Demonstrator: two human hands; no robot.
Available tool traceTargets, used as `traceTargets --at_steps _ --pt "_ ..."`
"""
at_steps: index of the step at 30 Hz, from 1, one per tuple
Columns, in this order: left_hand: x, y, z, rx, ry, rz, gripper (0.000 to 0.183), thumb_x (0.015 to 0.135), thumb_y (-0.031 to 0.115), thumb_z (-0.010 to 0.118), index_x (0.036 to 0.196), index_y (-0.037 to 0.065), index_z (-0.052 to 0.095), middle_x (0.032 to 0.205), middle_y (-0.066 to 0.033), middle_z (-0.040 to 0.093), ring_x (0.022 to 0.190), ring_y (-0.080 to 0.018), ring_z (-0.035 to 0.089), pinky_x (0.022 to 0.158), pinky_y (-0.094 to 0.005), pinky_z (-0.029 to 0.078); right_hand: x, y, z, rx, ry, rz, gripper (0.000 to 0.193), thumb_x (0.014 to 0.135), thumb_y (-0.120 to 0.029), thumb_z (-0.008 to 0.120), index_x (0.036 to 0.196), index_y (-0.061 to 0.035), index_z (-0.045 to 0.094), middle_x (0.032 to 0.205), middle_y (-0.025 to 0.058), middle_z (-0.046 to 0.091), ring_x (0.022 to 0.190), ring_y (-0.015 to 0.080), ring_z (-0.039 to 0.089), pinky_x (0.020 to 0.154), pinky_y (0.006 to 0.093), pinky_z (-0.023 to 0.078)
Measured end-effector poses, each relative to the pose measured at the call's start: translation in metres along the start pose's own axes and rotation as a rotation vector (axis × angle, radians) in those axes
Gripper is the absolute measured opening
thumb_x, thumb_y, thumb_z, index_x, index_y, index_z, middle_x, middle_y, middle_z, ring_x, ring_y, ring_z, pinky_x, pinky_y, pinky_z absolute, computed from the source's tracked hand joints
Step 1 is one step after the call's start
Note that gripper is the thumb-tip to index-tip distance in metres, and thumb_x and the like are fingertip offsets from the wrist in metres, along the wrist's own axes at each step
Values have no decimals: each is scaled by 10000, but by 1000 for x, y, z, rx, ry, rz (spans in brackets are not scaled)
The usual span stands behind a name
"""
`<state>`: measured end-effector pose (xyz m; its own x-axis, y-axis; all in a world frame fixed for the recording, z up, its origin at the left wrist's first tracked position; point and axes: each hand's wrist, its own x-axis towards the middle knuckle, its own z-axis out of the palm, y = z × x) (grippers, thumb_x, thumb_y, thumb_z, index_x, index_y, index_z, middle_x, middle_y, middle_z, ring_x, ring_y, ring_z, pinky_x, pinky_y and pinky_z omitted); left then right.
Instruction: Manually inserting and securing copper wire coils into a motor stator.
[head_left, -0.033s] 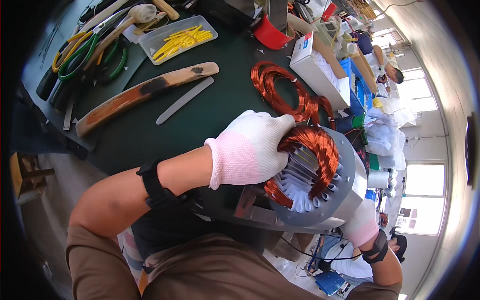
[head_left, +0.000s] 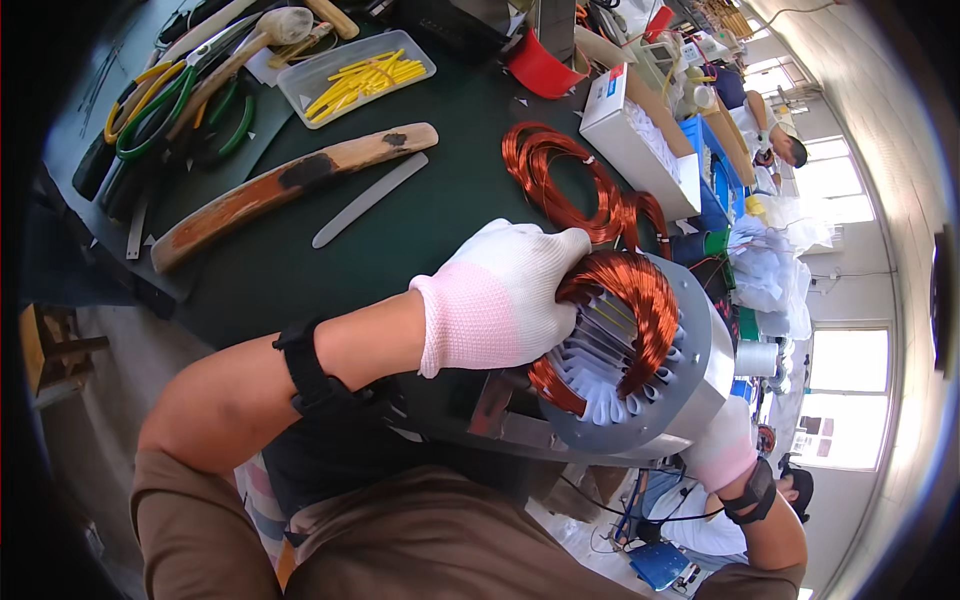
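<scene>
A grey motor stator (head_left: 700, 340) lies tilted on the bench edge, its round opening turned toward me. White slot liners (head_left: 600, 402) ring the bore, and a copper winding (head_left: 655, 310) arches over it. My left hand (head_left: 515, 290), in a white and pink knit glove, closes its fingers on the left side of the winding. They curl into the bore, so the tips are hidden. Against the far right side of the stator housing rests my right hand (head_left: 722, 448), gloved too, with its fingers out of sight behind the housing. Loose copper coils (head_left: 560, 185) lie just beyond the stator.
On the dark green bench (head_left: 460, 190) lie a curved wooden bar (head_left: 350, 160) and a flat pale strip (head_left: 370, 202). A plastic tray (head_left: 420, 62) holds yellow sticks; scissors (head_left: 160, 125) and a mallet (head_left: 285, 28) lie farther left. A white box (head_left: 635, 150) stands beyond the coils. Other people work at right.
</scene>
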<state>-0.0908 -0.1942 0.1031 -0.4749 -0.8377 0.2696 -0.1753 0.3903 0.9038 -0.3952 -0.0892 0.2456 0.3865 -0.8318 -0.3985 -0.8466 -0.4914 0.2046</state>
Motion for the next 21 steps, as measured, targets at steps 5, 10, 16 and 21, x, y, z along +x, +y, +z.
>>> traceTargets --at_steps 5,10,16,21 --pt "-3 0 0 12 -27 -47 299 813 101 699 1065 -43 626 913 -268 675 946 -468 659 822 -489 537 -21 18 20 -80 57 102 234 832 -58 680 1053 -1 630 790 174 664 668 398 686 599 464 557" --pt "-3 -6 1 -68 -61 -90 414 867 148 694 1221 -49 613 1054 -275 681 1048 -437 665 930 -465 538 -33 16 14 -155 61 180 210 886 -99 727 990 4 576 780 186 656 679 387 687 582 467 541" --pt "5 2 3 -77 -119 -167 438 884 151 691 1261 -55 609 1107 -275 678 1059 -426 671 951 -442 544 -21 11 23 -39 157 109 201 860 -104 736 994 -14 616 791 165 669 678 371 690 580 458 546" --pt "4 3 8 -63 -76 -205 403 869 137 699 1211 -59 619 1068 -274 674 1033 -419 673 924 -435 546 0 -5 18 61 50 156 266 825 -73 706 1090 -65 730 939 126 739 833 362 723 706 405 570"
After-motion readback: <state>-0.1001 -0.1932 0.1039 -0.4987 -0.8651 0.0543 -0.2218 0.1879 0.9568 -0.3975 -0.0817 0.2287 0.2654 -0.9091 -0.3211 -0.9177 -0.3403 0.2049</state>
